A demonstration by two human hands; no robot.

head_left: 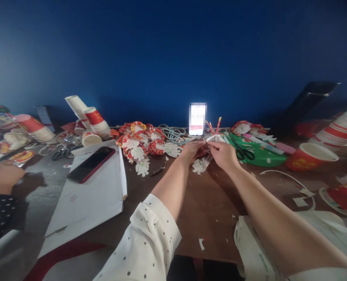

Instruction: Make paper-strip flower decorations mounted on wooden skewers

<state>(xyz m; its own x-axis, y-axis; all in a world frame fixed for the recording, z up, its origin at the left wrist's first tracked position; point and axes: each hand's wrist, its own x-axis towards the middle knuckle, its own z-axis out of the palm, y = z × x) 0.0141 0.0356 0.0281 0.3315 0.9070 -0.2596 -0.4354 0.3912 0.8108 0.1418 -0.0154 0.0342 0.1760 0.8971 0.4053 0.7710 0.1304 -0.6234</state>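
Observation:
My left hand (pixel 194 150) and my right hand (pixel 224 154) meet over the middle of the table, fingers pinched close together. Between them is a paper piece cut into narrow strips (pixel 219 125), some red and orange, one white and curved; it looks like part of a cut paper cup. The fingers hide much of it. Just below my hands lies a white leaf-shaped paper cutout (pixel 200 165). Left of my left hand is a pile of red-and-white paper crafts (pixel 141 141) with white cutouts. Black-handled scissors (pixel 245 154) rest right of my right hand.
A lit phone (pixel 197 117) stands against the blue wall. At left, a dark phone (pixel 91 164) lies on a white board (pixel 88 199), near stacked paper cups (pixel 97 123) and another person's hand (pixel 4 176). At right are a green sheet (pixel 267 159), a red cup (pixel 310 157) and a pale bag (pixel 253 246).

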